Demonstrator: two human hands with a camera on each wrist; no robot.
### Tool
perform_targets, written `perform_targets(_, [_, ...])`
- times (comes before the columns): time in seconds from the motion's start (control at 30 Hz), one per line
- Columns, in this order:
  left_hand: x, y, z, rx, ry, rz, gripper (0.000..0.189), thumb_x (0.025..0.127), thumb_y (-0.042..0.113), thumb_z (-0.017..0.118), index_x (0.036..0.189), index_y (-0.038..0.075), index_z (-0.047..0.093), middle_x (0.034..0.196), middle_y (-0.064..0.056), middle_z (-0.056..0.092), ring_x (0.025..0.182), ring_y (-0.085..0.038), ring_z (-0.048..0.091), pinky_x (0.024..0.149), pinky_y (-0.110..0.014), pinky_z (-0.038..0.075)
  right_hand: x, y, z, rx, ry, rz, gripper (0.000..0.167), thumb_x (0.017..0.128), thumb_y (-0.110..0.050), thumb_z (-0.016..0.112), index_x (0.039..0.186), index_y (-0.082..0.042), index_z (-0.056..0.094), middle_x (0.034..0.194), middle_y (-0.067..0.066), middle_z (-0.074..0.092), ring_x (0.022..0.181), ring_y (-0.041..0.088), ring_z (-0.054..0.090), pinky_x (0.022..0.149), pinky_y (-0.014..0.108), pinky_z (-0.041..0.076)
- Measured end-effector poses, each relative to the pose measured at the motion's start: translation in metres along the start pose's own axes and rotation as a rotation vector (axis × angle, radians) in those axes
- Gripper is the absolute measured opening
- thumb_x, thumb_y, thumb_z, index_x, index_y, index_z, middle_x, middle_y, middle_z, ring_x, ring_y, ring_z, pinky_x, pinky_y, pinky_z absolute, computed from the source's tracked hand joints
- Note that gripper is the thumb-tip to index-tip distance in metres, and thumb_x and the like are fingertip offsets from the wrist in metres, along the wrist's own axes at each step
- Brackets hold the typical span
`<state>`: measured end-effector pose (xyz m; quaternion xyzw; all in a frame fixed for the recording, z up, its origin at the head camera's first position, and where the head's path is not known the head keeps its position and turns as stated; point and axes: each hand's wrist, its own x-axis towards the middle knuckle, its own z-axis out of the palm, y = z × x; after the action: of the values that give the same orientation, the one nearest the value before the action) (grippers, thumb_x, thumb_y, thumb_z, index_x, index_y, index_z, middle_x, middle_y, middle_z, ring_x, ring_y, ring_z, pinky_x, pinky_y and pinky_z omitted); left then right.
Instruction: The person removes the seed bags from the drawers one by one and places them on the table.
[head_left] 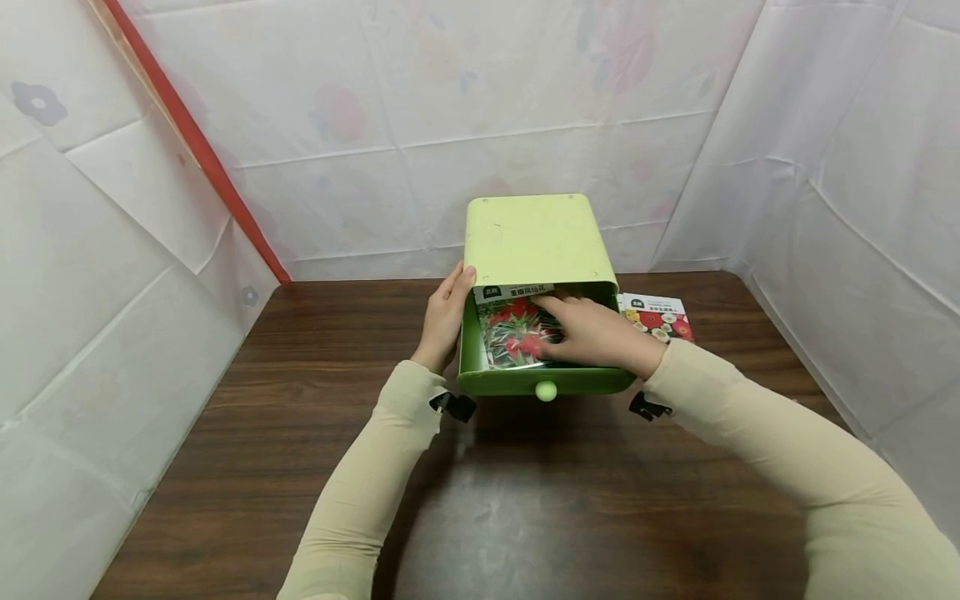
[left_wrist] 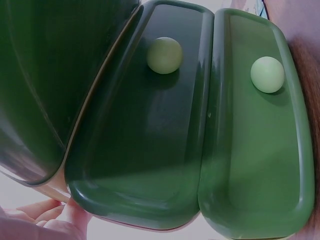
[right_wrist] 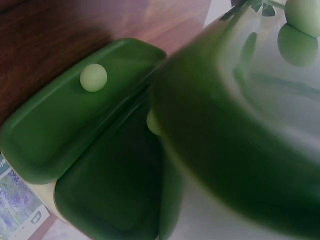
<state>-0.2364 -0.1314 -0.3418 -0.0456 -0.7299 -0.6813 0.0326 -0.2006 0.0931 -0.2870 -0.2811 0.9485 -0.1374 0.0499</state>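
Observation:
A pale green cabinet (head_left: 536, 237) stands on the table with its green top drawer (head_left: 495, 383) pulled out. Inside that drawer lies a seed packet (head_left: 510, 329) printed with red flowers; its white label end sits by the cabinet's front edge. My right hand (head_left: 600, 333) reaches in over the drawer's right side, thumb and forefinger spread on the packet; its other fingers are largely hidden. Against the cabinet's left front corner rests my left hand (head_left: 446, 317), whose fingers (left_wrist: 37, 210) show along the side in the left wrist view.
Two lower drawers, a middle one (left_wrist: 140, 130) and a bottom one (left_wrist: 255, 150), are closed, each with a round knob. Right of the cabinet lies a packet of red and white flowers (head_left: 656, 321). A purple-flowered packet (right_wrist: 17, 200) appears in the right wrist view. White sheeting (head_left: 322, 167) surrounds the table.

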Motion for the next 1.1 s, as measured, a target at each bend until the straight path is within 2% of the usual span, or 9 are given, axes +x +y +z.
perform_targets(0.17, [0.0,0.0,0.0,0.0,-0.004,-0.006,0.076,0.093,0.067,0.048,0.155,0.026,0.031,0.161,0.007,0.028,0.149,-0.013,0.025,0.12,-0.038,0.03,0.001,0.0,0.0,0.079,-0.04,0.019,0.079,0.09,-0.035,0.07,0.153,-0.005,0.032,0.144,0.021,0.049,0.127,0.037,0.054,0.101,0.053,0.047])
perform_targets(0.47, [0.001,0.0,0.0,0.008,0.004,-0.013,0.074,0.093,0.066,0.049,0.154,0.028,0.033,0.16,0.007,0.03,0.149,-0.014,0.026,0.12,-0.04,0.028,-0.001,-0.002,-0.003,0.212,-0.087,0.056,0.081,0.092,-0.031,0.068,0.155,-0.004,0.025,0.154,0.02,0.038,0.137,0.037,0.044,0.107,0.054,0.042])
perform_targets(0.67, [0.001,-0.001,0.001,0.002,0.007,-0.024,0.073,0.092,0.067,0.05,0.153,0.03,0.033,0.16,0.007,0.03,0.148,-0.013,0.026,0.12,-0.039,0.029,-0.004,0.001,-0.004,0.327,-0.042,0.117,0.077,0.094,-0.029,0.065,0.155,-0.004,0.026,0.158,0.017,0.032,0.142,0.036,0.038,0.111,0.056,0.038])
perform_targets(0.83, [0.002,-0.001,0.002,0.0,0.01,-0.014,0.074,0.092,0.066,0.05,0.154,0.028,0.033,0.16,0.006,0.03,0.149,-0.014,0.026,0.12,-0.038,0.028,-0.005,0.005,-0.005,0.507,0.01,0.171,0.071,0.097,-0.023,0.062,0.156,-0.005,0.025,0.158,0.019,0.032,0.14,0.038,0.039,0.111,0.053,0.039])
perform_targets(0.97, [0.001,-0.001,0.002,-0.005,0.005,-0.006,0.073,0.093,0.066,0.049,0.154,0.028,0.033,0.16,0.006,0.03,0.149,-0.013,0.026,0.12,-0.038,0.028,-0.006,0.009,-0.006,0.669,0.017,0.233,0.067,0.099,-0.019,0.057,0.156,-0.005,0.024,0.154,0.021,0.037,0.137,0.037,0.043,0.108,0.051,0.043])
perform_targets(1.1, [0.001,-0.001,0.002,-0.003,-0.003,0.002,0.071,0.094,0.065,0.048,0.153,0.029,0.033,0.16,0.007,0.03,0.148,-0.013,0.026,0.12,-0.039,0.029,-0.004,0.01,-0.006,0.801,0.015,0.261,0.067,0.1,-0.014,0.054,0.156,-0.003,0.02,0.153,0.024,0.035,0.137,0.037,0.043,0.105,0.048,0.047])
